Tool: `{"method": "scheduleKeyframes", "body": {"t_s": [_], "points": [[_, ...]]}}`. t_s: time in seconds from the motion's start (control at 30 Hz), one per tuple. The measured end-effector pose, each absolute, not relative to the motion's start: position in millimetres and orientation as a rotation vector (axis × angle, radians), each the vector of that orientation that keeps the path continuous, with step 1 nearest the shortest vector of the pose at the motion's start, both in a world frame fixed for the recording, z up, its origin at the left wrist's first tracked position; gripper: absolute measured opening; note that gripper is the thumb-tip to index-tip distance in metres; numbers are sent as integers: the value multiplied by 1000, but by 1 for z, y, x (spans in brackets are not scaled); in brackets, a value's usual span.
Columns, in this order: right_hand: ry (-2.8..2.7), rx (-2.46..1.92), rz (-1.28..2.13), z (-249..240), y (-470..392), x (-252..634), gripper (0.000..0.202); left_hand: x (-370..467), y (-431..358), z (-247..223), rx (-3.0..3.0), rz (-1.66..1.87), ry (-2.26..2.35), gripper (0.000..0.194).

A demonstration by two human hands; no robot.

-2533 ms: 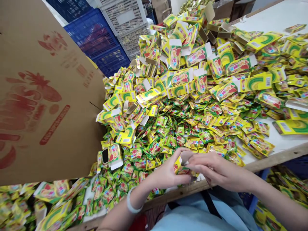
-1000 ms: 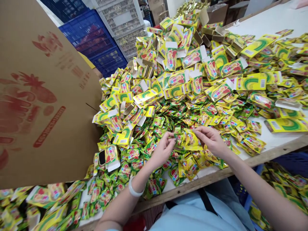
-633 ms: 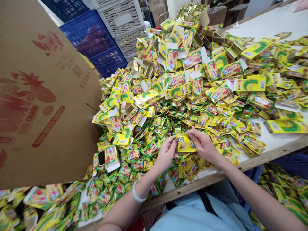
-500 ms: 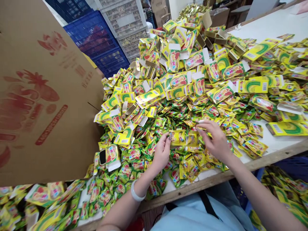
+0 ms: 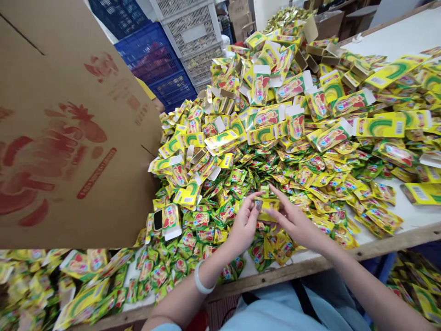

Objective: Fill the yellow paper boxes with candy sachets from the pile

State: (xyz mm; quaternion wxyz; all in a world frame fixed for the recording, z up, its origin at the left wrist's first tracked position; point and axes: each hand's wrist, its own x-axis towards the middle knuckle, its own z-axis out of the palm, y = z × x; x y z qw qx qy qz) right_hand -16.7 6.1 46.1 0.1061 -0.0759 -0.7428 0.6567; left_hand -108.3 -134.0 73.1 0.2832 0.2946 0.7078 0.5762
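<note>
Between my two hands, over the heap near the table's front edge, is a yellow packet (image 5: 268, 209). My left hand (image 5: 245, 225) has its thumb and fingers closed on the packet's left end. On the right end, my right hand (image 5: 292, 220) has its fingers and thumb around the packet. Small green and yellow sachets (image 5: 206, 218) lie beneath and around both hands. Yellow cartons with white flaps (image 5: 262, 117) are piled beyond them.
A large cardboard box (image 5: 76, 138) stands at the left. Behind the heap are stacked blue crates (image 5: 148, 55) and white crates (image 5: 189, 34). The table's wooden edge (image 5: 310, 264) runs along the front. A sachet-filled crate is at the lower right.
My right hand has moved in toward my left hand and closed on the packet's right end. The view has shifted, so the heap and box appear farther right.
</note>
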Motion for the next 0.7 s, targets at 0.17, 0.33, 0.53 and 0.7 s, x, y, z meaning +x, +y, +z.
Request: {"method": "scheduleKeyframes", "body": {"t_s": [0.17,0.33,0.53,0.7], "points": [[-1776,-331,2471,42,6,-17,47,-108,-142,74,1394,1347,2117,39],[-1746,-423,2329,48,22,-8,41,-184,-162,108,1572,1181,2912,37],[-1777,-456,2196,43,28,-2,36,-293,-184,138,1285,662,3521,22],[-1839,-290,2097,51,14,3,22,-250,-180,154,1726,1144,3246,13]]}}
